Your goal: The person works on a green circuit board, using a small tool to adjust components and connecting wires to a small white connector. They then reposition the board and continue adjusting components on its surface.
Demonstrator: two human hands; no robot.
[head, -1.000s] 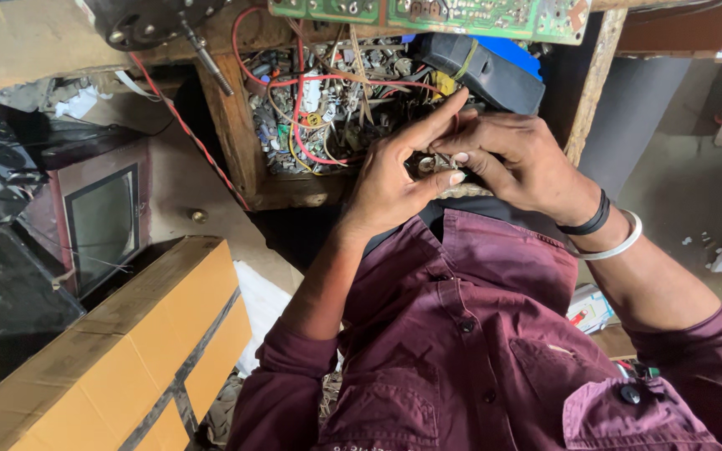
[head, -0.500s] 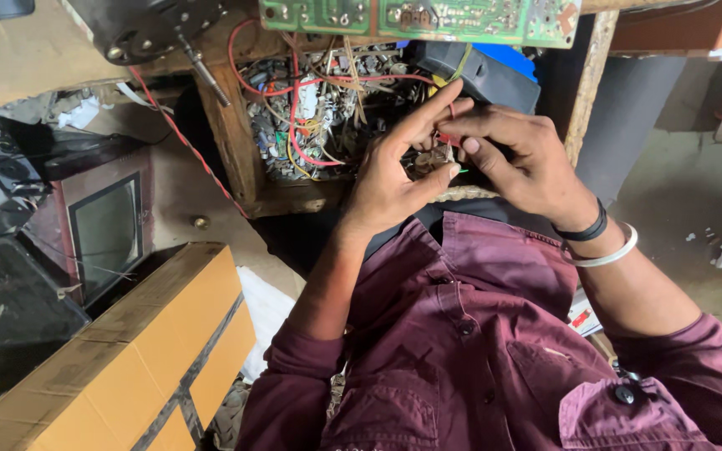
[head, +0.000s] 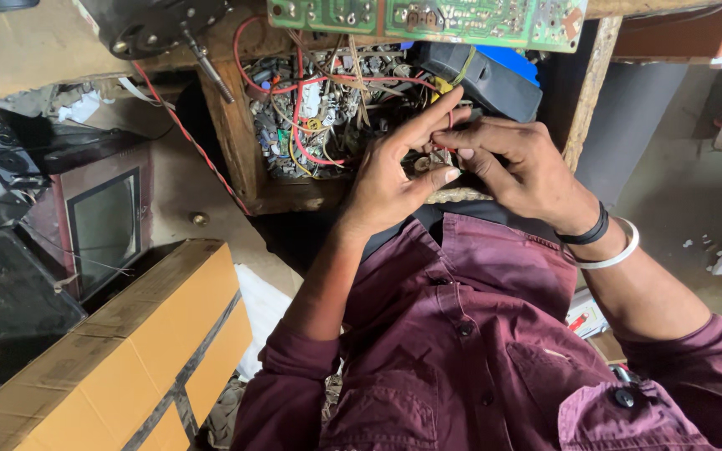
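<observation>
Both hands, left hand (head: pixel 390 179) and right hand (head: pixel 516 163), pinch a small part (head: pixel 438 159) between fingertips

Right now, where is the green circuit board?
In the head view, the green circuit board runs along the top edge, above the wire tangle and both hands, left hand and right hand.

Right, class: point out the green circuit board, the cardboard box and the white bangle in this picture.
green circuit board (head: pixel 428 12), head view, on its green face at the top edge.
cardboard box (head: pixel 156 321), head view, on its orange-brown side panel.
white bangle (head: pixel 620 250), head view, on the band at the wrist.
</observation>
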